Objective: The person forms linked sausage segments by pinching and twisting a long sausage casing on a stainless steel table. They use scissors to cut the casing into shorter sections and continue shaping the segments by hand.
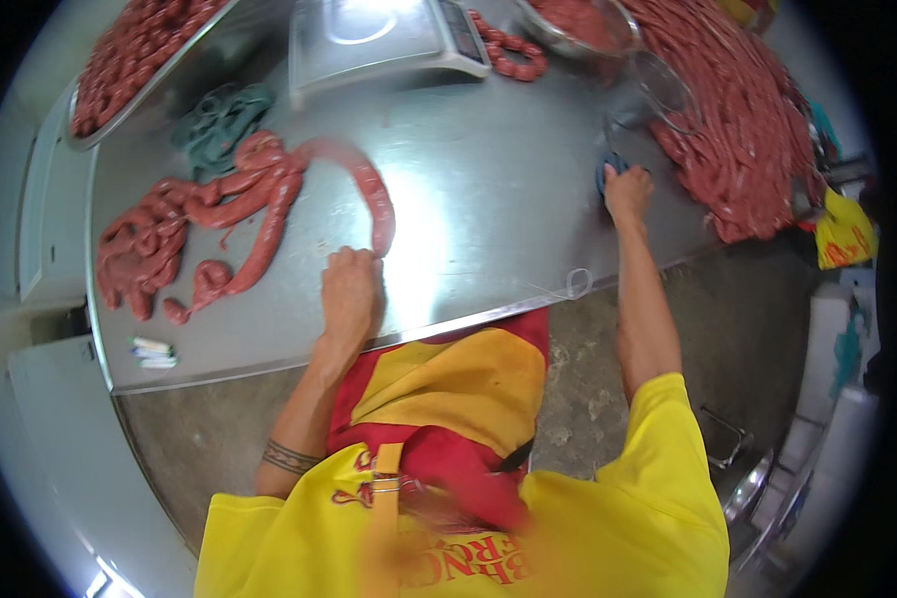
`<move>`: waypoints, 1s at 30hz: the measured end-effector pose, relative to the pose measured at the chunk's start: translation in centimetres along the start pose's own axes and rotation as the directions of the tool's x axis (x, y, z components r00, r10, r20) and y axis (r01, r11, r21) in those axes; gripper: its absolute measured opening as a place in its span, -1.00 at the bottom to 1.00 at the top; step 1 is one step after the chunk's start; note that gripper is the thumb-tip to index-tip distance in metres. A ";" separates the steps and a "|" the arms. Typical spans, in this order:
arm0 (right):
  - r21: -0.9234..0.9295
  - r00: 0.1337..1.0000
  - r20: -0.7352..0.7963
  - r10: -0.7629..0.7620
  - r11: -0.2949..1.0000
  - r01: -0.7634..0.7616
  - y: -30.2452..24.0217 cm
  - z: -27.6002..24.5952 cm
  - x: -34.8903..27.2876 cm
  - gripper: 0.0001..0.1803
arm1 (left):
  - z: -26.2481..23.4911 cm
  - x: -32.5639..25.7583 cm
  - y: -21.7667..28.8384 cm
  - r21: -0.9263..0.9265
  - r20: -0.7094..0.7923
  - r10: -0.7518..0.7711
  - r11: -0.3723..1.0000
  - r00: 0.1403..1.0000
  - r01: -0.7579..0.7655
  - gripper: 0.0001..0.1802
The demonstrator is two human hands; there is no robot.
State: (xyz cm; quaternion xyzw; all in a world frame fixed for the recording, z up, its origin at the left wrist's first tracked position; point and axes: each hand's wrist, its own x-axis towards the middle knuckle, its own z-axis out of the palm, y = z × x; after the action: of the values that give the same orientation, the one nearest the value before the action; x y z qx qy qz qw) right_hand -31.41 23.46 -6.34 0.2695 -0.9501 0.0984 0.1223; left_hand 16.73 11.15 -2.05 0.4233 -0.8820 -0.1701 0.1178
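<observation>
Two hands point(350, 294) point(628, 194) apart, sausage point(374, 194) at left, tabletop point(488, 224) between (edge point(448, 327) close)

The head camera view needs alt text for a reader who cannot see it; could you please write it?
A person's left hand holds the near end of a red sausage string over a metal table, while the right hand grips a blue-handled tool. A scale stands at the far side, and a sausage heap lies at the right.
</observation>
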 end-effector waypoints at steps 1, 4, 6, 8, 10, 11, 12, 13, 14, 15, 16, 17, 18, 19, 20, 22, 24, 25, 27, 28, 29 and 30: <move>0.019 0.998 -0.047 -0.038 0.999 0.039 -0.1 0.2 -0.9 -0.41 | -0.4 -0.4 -0.5 -0.007 0.063 -0.005 1.000 0.998 0.006 -0.80; 0.108 0.996 0.058 -0.067 0.992 0.061 -0.1 -1.1 -3.6 -0.41 | -1.9 -1.4 -1.8 -0.185 0.102 0.060 0.982 0.993 -0.041 -0.72; 0.041 0.988 0.094 -0.124 0.992 0.121 0.2 -3.2 -4.9 -0.44 | -2.9 -1.8 -2.2 -0.379 0.183 -0.079 0.914 0.980 0.145 -0.69; -0.018 0.963 0.228 -0.145 0.988 0.153 0.6 -5.5 -6.1 -0.47 | -3.5 -1.9 -2.2 -0.510 0.241 -0.183 0.812 0.953 0.285 -0.67; 0.010 0.931 0.315 -0.183 0.982 0.190 1.1 -7.2 -7.3 -0.51 | -3.6 -1.9 -2.2 -0.554 0.283 -0.266 0.739 0.922 0.383 -0.67; 0.005 0.918 0.343 -0.197 0.978 0.208 1.4 -7.8 -7.9 -0.53 | -3.6 -1.9 -2.3 -0.580 0.302 -0.299 0.696 0.905 0.424 -0.67; 0.043 0.915 0.348 -0.204 0.979 0.201 1.6 -8.1 -8.6 -0.53 | -3.5 -1.8 -2.4 -0.612 0.279 -0.289 0.681 0.916 0.401 -0.67; 0.076 0.916 0.336 -0.218 0.976 0.205 1.8 -8.4 -9.1 -0.53 | -3.4 -1.9 -2.6 -0.640 0.250 -0.293 0.665 0.923 0.385 -0.66; 0.133 0.925 0.254 -0.283 0.957 0.256 1.9 -8.6 -9.6 -0.53 | -3.3 -1.9 -2.8 -0.665 0.223 -0.303 0.647 0.927 0.372 -0.65; 0.080 0.920 0.261 -0.292 0.956 0.281 1.9 -8.8 -9.8 -0.54 | -3.3 -1.9 -3.0 -0.654 0.215 -0.290 0.666 0.933 0.358 -0.64; 0.048 0.916 0.196 -0.349 0.937 0.346 1.7 -9.2 -9.9 -0.54 | -3.2 -2.0 -3.2 -0.641 0.206 -0.278 0.686 0.938 0.344 -0.64; -0.006 0.905 0.211 -0.368 0.926 0.378 1.2 -9.7 -9.9 -0.55 | -3.2 -2.0 -3.5 -0.620 0.211 -0.275 0.704 0.938 0.346 -0.64; 0.028 0.919 0.136 -0.369 0.929 0.369 0.5 -10.5 -9.8 -0.58 | -3.1 -2.0 -3.7 -0.632 0.204 -0.262 0.701 0.943 0.331 -0.63; 0.041 0.932 0.140 -0.335 0.942 0.332 -0.6 -11.4 -10.2 -0.61 | -3.1 -2.0 -3.8 -0.638 0.209 -0.262 0.694 0.942 0.334 -0.62; 0.027 0.959 0.167 -0.228 0.974 0.227 -1.9 -12.6 -10.5 -0.64 | -3.0 -1.9 -3.9 -0.649 0.212 -0.253 0.686 0.944 0.330 -0.61; 0.483 0.882 0.384 -0.273 0.873 0.060 -5.5 -15.1 -12.1 -0.74 | -2.9 -1.8 -4.0 -0.690 0.215 -0.262 0.641 0.941 0.336 -0.61; 0.717 0.609 0.680 -0.409 0.546 -0.433 -9.8 -16.9 -16.4 -0.55 | -2.9 -1.6 -4.0 -0.703 0.238 -0.277 0.612 0.931 0.362 -0.61; 0.798 0.537 0.594 -0.600 0.349 -0.492 -12.1 -17.2 -19.5 -0.32 | -2.9 -1.5 -4.1 -0.697 0.251 -0.291 0.607 0.923 0.381 -0.60; 0.338 0.060 0.714 -0.698 0.268 -0.902 -15.3 -17.7 -24.1 -0.13 | -3.2 -1.2 -4.2 -0.684 0.253 -0.306 0.615 0.918 0.393 -0.60; 0.253 -0.049 0.676 -0.736 0.293 -0.922 -17.0 -17.0 -25.8 -0.08 | -3.4 -1.2 -4.2 -0.674 0.243 -0.312 0.626 0.918 0.391 -0.60; 0.239 -0.044 0.718 -0.694 0.305 -0.922 -18.1 -16.6 -26.7 -0.07 | -3.7 -1.1 -4.3 -0.662 0.239 -0.320 0.637 0.917 0.395 -0.60; 0.212 -0.088 0.711 -0.698 0.331 -0.919 -19.2 -16.0 -27.3 -0.05 | -4.1 -1.1 -4.4 -0.641 0.225 -0.309 0.667 0.924 0.380 -0.61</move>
State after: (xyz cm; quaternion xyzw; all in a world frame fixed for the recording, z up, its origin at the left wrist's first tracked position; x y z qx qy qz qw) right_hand 4.30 24.87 3.42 0.1024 -0.4325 0.3918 -0.8056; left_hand 21.92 8.63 -0.10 0.5017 -0.6681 -0.5171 0.1855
